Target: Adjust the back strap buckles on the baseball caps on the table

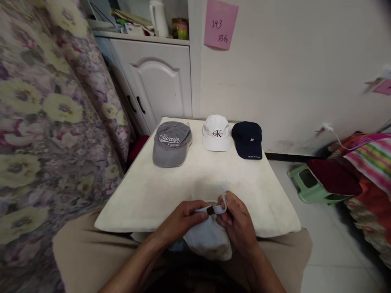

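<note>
A pale blue cap (pixel 209 240) is held at the near edge of the table, its crown towards me. My left hand (pixel 189 215) pinches one side of its back strap (pixel 218 209), close to a dark buckle (pixel 210 210). On the other side, my right hand (pixel 235 213) grips the strap's looped free end between thumb and fingers. Part of the cap is hidden by my hands. Farther back lie a grey cap (pixel 171 144) with white lettering, a white cap (pixel 216 133) with black letters, and a navy cap (pixel 248 140).
The table (pixel 146 195) has a cream cover. Behind it are a white cabinet (pixel 155 77) and a wall with a pink note (pixel 220 24). A floral curtain (pixel 45 122) hangs at left; a green stool (pixel 317 183) with a dark red top stands at right.
</note>
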Demonstrator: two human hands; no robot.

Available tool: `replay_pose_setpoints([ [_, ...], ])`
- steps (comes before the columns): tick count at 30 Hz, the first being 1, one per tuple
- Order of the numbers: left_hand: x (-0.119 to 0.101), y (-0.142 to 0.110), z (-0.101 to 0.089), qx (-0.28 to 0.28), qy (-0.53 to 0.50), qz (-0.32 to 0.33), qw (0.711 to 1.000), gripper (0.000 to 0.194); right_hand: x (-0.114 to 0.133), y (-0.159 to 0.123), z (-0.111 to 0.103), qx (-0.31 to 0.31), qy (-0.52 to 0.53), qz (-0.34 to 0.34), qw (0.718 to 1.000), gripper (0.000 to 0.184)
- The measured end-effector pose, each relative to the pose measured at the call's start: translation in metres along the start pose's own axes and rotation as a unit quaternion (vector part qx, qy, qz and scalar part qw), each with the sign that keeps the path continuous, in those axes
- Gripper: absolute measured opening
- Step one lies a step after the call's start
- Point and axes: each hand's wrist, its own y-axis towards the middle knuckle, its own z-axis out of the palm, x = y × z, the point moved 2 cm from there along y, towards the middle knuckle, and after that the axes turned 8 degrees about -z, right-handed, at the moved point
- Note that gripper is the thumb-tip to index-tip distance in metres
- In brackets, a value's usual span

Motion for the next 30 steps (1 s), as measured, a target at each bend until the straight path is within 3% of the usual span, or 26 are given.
replay_pose_setpoints([
  [4, -0.002, -0.002, -0.003, 0.001, 0.029, -0.022, 0.999, 0.031, 0.002, 0.003, -0.004, -0.009, -0.040, 0.012, 0.999, 0.033],
  [10, -0.004, 0.000, -0.002, -0.024, 0.031, -0.021, 0.999, 0.023, 0.011, 0.002, -0.004, 0.072, -0.142, -0.042, 0.986, 0.015],
  [15, -0.006, -0.002, 0.000, -0.025, -0.011, -0.028, 0.999, 0.018, 0.019, 0.003, -0.005, 0.097, -0.333, -0.132, 0.929, 0.017],
  [18, -0.008, -0.004, 0.000, -0.022, -0.014, -0.032, 0.999, 0.020, 0.022, 0.004, -0.005, 0.161, -0.373, -0.100, 0.908, 0.016],
  [21, -0.010, -0.006, -0.002, -0.047, -0.021, -0.035, 0.998, 0.021, 0.022, 0.004, -0.007, 0.202, -0.350, -0.034, 0.914, 0.014],
  [24, -0.010, -0.006, -0.002, -0.046, -0.029, -0.024, 0.998, 0.024, 0.018, 0.003, -0.009, 0.209, -0.267, 0.029, 0.940, 0.015],
  [27, -0.007, -0.005, -0.001, -0.022, -0.040, -0.029, 0.999, 0.026, 0.011, 0.005, -0.011, 0.195, -0.200, 0.054, 0.959, 0.021],
  [30, -0.004, -0.004, -0.001, 0.001, -0.068, -0.035, 0.997, 0.028, 0.006, 0.008, -0.017, 0.164, -0.202, 0.054, 0.964, 0.022],
])
